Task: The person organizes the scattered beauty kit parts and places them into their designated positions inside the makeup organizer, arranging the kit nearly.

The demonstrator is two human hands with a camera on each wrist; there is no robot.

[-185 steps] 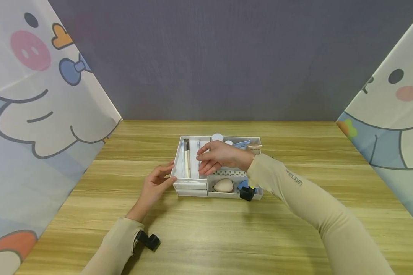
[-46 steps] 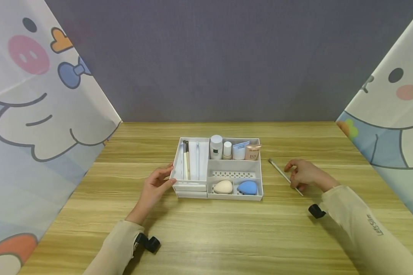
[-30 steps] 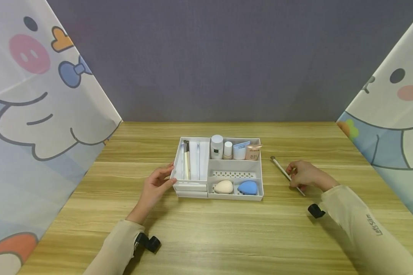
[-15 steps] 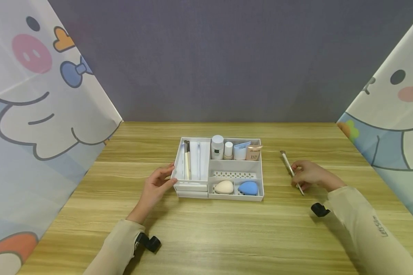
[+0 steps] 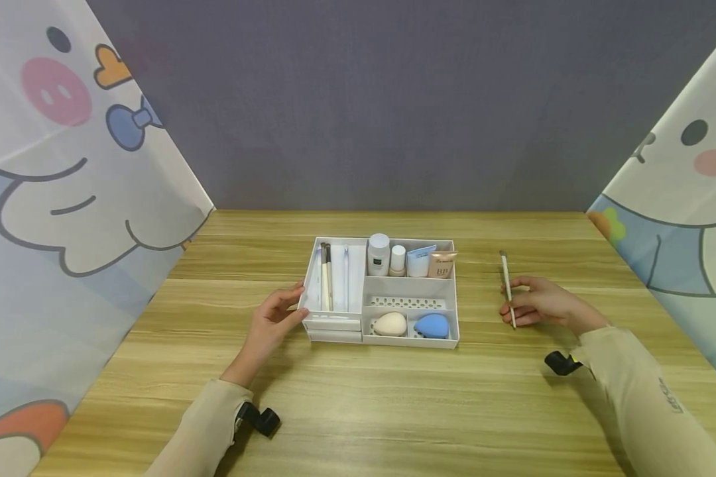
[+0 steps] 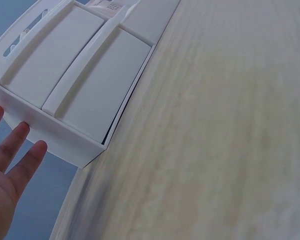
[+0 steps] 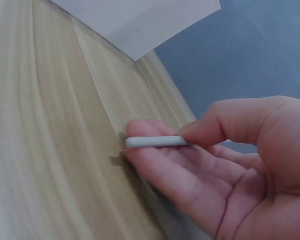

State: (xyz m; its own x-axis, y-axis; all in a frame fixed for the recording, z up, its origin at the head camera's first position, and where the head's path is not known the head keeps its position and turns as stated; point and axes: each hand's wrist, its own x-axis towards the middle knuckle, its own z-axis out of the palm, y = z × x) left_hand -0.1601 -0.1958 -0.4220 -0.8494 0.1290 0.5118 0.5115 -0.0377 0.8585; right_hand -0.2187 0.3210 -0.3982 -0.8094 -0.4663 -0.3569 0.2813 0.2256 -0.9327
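A makeup brush stands out from between the thumb and fingers of my right hand, which pinches it to the right of a white organizer box. In the right wrist view the brush's pale handle end lies across the fingers, with the thumb on top. My left hand touches the organizer's left side near its front corner. Its fairly straight fingers show against the box wall in the left wrist view. Two more makeup brushes lie in the organizer's left compartment.
The organizer also holds a white bottle, a smaller white-capped bottle, a blue-white tube, a bronze tube, a cream sponge and a blue sponge. A grey panel rises behind the wooden table.
My right hand has moved from over the organizer to the table's right side and taken hold of the brush there. The brush has turned more upright in view. My left hand stays put.
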